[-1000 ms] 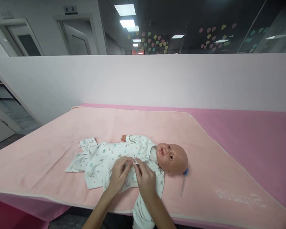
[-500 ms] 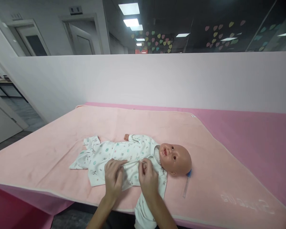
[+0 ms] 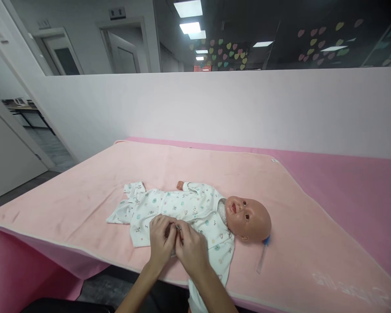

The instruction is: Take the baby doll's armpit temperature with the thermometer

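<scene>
A baby doll [image 3: 247, 217] lies on its back with its head to the right, dressed in a white patterned baby romper [image 3: 190, 204]. My left hand [image 3: 162, 240] and my right hand [image 3: 193, 248] meet over the near side of the romper's front. Both are closed, their fingertips pinching a small bit of its edge. What exactly sits between the fingertips is mostly hidden. One doll hand shows at the far sleeve. The near sleeve hangs down past the table's front edge, partly behind my right forearm.
A peach blanket [image 3: 84, 191] covers most of the pink padded surface [image 3: 355, 187]. Beside the doll's head lies a clear, thin stick-like item with a blue end [image 3: 263, 256]. A white wall [image 3: 215, 108] with a window above it stands at the back.
My hands have come together at the romper's edge; before, they were apart with the edge stretched between them. The whole view has shifted slightly, so the doll appears further right.
</scene>
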The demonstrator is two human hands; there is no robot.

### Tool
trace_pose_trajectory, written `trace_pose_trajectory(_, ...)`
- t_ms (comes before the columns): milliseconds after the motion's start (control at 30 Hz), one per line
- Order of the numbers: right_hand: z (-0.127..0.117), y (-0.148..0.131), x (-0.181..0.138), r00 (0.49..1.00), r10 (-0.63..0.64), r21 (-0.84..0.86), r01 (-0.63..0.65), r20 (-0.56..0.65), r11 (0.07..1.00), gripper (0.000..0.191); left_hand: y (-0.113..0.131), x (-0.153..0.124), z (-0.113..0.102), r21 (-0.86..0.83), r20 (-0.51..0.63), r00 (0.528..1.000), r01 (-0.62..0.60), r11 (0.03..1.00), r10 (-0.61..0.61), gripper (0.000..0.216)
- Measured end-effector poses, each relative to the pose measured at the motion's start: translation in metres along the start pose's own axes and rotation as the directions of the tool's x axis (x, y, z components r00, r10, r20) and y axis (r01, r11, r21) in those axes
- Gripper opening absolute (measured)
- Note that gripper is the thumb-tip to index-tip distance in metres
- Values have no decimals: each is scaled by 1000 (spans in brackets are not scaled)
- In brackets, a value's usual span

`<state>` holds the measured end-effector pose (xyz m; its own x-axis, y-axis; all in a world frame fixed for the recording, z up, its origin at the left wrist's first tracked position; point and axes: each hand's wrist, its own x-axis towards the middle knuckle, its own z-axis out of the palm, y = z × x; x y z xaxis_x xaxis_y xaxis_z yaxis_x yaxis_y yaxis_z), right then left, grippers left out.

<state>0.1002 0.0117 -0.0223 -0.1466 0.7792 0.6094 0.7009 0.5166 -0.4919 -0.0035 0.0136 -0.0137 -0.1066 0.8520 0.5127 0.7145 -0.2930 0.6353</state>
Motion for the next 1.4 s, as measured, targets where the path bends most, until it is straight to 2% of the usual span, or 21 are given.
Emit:
trace_pose_trajectory(133,1,5,-2,999,24,6,-24,-41,1000,15,-4,-1,1,-20,-15,1000,16,1000,-16,20)
trace_pose_trajectory(367,2,7,-2,1000,-10,-6,10,-6,1000,19,-6,-1,1,-49,-12,1000,26,998,-27,21)
trace_pose_trajectory(533,3,9,-2,998,-35,48,37,-47,998,27,-4,-1,0,-48,20,999,34,998,-33,23)
trace_pose_trajectory(667,4,10,-2,998,-17,62,21,-61,998,25,-3,-2,-2,-53,40,999,23,998,-21,22)
trace_pose_trajectory(933,8,9,-4,995,40,-39,-44,-93,998,18,-4,-5,1,-37,19,1000,15,999,-14,20)
trace_pose_trajectory(1167,7,10,-5,995,-41,-17,40,-89,999,27,-3,-4,0,-29,25,999,20,999,-19,19)
trace_pose_trajectory(1400,5,11,-5,996,30,28,-28,-82,999,27,-2,-4,-1,-48,21,1000,8,999,-7,21)
